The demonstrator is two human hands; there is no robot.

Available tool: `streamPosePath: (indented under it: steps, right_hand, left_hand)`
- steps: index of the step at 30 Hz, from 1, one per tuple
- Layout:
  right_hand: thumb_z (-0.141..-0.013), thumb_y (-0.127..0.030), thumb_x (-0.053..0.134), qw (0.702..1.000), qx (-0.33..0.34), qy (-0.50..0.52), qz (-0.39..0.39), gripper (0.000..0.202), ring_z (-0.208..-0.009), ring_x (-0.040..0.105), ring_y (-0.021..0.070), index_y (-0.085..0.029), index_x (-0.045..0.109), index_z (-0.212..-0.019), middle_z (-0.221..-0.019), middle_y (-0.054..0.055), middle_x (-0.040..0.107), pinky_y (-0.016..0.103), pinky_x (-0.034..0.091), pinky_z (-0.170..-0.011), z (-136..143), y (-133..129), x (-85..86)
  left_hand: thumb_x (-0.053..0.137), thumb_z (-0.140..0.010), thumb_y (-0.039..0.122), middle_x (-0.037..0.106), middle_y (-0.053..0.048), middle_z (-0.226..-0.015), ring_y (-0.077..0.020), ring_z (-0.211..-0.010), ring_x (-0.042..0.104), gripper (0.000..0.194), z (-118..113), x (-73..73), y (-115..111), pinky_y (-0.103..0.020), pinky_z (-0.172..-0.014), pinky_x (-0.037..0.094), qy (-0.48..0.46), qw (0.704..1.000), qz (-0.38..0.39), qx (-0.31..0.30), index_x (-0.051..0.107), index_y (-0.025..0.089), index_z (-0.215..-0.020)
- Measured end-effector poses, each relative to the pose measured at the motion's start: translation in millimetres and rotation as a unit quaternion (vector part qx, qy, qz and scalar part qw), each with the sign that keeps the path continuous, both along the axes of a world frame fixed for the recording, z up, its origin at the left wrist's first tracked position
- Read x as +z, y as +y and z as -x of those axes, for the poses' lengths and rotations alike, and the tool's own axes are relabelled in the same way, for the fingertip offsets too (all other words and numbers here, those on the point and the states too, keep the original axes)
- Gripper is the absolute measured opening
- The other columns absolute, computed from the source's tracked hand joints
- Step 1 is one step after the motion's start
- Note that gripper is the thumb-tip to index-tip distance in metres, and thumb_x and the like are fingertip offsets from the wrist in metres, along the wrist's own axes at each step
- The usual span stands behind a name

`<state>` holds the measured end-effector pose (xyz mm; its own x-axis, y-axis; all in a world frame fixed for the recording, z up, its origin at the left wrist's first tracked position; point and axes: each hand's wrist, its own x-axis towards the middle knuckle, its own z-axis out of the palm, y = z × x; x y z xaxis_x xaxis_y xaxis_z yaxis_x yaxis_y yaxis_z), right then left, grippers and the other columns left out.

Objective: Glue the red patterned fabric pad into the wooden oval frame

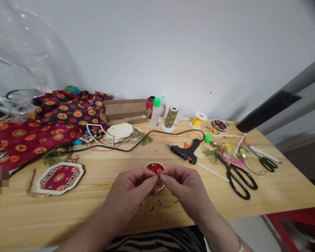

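Both hands meet at the front middle of the table, fingertips pinched close together. My left hand [135,185] is closed, thumb against forefinger, at a tiny greenish bit whose kind I cannot make out. From the other side my right hand [185,183] pinches at the same spot. Just behind the fingers is a round white-rimmed piece [154,165] covered in dark red flowered fabric, partly hidden by the hands. Whether the fingers touch it is unclear. Small dark scraps [158,204] lie on the wood below the hands.
A black glue gun [186,152] with its cord lies behind my right hand. Large scissors [237,178] rest to the right, near gold bells and threads. A fabric-covered ornament [59,177] lies left. Patterned cloth [70,108], bottles and a green thread spool [171,118] stand behind.
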<state>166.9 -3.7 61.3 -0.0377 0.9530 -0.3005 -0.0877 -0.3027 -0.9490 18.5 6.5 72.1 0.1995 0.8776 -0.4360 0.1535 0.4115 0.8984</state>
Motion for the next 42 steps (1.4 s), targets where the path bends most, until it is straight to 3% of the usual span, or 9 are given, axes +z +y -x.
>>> streamPosePath:
  steps: [14,19,30,42]
  right_hand:
    - [-0.066,-0.03,0.07,1.0,0.0,-0.017,0.001,0.015,-0.043,0.037,0.0057,-0.015,0.069,-0.065,-0.052,-0.002,0.059,0.02,0.028,-0.043,0,0,-1.6]
    - [-0.07,-0.032,0.068,1.0,0.001,-0.014,-0.01,0.018,-0.041,0.03,0.0043,-0.015,0.069,-0.065,-0.047,-0.005,0.05,0.019,0.024,-0.04,0,-1,-1.9]
    - [-0.065,-0.03,0.073,1.0,-0.001,0.026,0.0,0.016,-0.043,0.04,0.0056,-0.015,0.069,-0.066,-0.052,-0.004,0.058,0.019,0.031,-0.042,2,-2,-3.3]
    - [-0.067,-0.026,0.071,1.0,0.004,0.03,-0.002,0.011,-0.042,0.036,0.004,-0.015,0.068,-0.066,-0.051,-0.005,0.057,0.018,0.03,-0.042,1,-2,-5.0]
  left_hand:
    - [0.066,-0.07,0.037,0.054,0.003,-0.053,-0.0061,-0.043,0.036,0.024,2,-4.9,-1,-0.018,-0.041,0.026,-0.017,1.0,-0.003,-0.005,0.065,0.015,-0.061]
    - [0.066,-0.069,0.037,0.057,0.002,-0.053,-0.0056,-0.043,0.037,0.024,1,-2.4,0,-0.018,-0.042,0.026,-0.022,1.0,0.014,0.008,0.066,0.013,-0.066]
    - [0.065,-0.072,0.036,0.058,0.002,-0.054,-0.0049,-0.041,0.036,0.023,3,-11.0,-2,-0.018,-0.04,0.024,-0.068,0.997,0.029,0.004,0.067,0.014,-0.066]
    - [0.066,-0.073,0.034,0.057,0.003,-0.054,-0.0049,-0.042,0.037,0.02,4,-11.2,-4,-0.018,-0.04,0.024,-0.067,0.997,0.029,0.005,0.066,0.014,-0.067]
